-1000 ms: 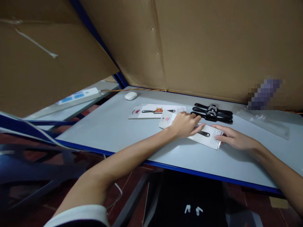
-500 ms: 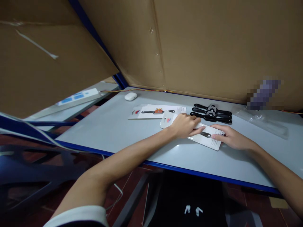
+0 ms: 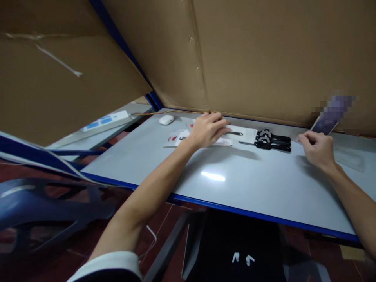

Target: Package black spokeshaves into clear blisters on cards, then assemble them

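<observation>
My left hand is closed around a white packaging card with a black-handled spokeshave on it, held just above the table. Below it lies a second carded spokeshave, partly covered by the hand. Loose black spokeshaves sit stacked to the right, and the held card's end overlaps their left handles. At the right, my right hand has its fingers pinched at the near-left end of the clear plastic covers, which are partly hidden behind it.
A white earbud case lies at the back left of the grey table. Behind the right hand a pixelated purple object leans at the cardboard wall. A power strip rests on the side shelf.
My left hand has carried the carded spokeshave left and back, over the other card. My right hand has let go of that card and moved right to the clear plastic covers.
</observation>
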Motion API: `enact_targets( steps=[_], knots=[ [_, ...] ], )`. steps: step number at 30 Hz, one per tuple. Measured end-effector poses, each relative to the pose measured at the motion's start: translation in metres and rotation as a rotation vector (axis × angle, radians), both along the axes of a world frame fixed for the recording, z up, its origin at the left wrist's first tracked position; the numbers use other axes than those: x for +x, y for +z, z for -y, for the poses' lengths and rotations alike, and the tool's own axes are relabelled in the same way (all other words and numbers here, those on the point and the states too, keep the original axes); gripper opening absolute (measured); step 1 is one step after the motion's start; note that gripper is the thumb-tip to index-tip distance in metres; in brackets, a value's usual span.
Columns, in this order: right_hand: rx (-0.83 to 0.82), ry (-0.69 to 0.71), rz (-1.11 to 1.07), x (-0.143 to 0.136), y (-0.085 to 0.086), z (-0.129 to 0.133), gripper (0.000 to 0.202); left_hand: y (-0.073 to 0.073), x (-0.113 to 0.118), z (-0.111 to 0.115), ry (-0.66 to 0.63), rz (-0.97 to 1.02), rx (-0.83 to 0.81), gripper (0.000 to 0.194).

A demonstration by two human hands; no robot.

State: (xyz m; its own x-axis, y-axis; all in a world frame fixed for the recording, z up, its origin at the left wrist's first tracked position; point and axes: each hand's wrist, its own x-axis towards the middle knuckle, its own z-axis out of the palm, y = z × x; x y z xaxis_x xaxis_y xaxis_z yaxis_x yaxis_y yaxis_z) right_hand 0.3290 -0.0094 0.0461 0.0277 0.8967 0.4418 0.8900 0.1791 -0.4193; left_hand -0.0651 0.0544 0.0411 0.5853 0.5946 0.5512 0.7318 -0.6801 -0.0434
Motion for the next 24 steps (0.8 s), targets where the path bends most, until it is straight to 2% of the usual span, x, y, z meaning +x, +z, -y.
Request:
enact_targets(
  steps=[3, 6, 10, 15, 19, 24],
  knots=[
    [-0.06, -0.105, 0.169, 0.014, 0.0, -0.009, 0.024, -0.006, -0.02, -0.017, 0.18, 0.137, 0.027, 0.047],
    [-0.146, -0.201, 0.374, 0.027, -0.002, -0.015, 0.021, -0.017, -0.037, -0.034, 0.303, 0.208, 0.007, 0.043],
    [-0.308, -0.331, 0.488, 0.037, 0.0, -0.014, 0.046, -0.026, -0.047, -0.048, 0.428, 0.239, -0.027, 0.037],
    [-0.425, -0.368, 0.501, 0.043, 0.003, -0.008, 0.063, -0.029, -0.045, -0.053, 0.446, 0.219, -0.056, 0.036],
    [-0.48, -0.36, 0.541, 0.046, 0.003, -0.008, 0.059, -0.033, -0.042, -0.056, 0.431, 0.174, -0.077, 0.033],
    [-0.4, -0.303, 0.634, 0.047, 0.004, -0.007, 0.052, -0.044, -0.042, -0.064, 0.409, 0.163, -0.186, 0.027]
  ],
)
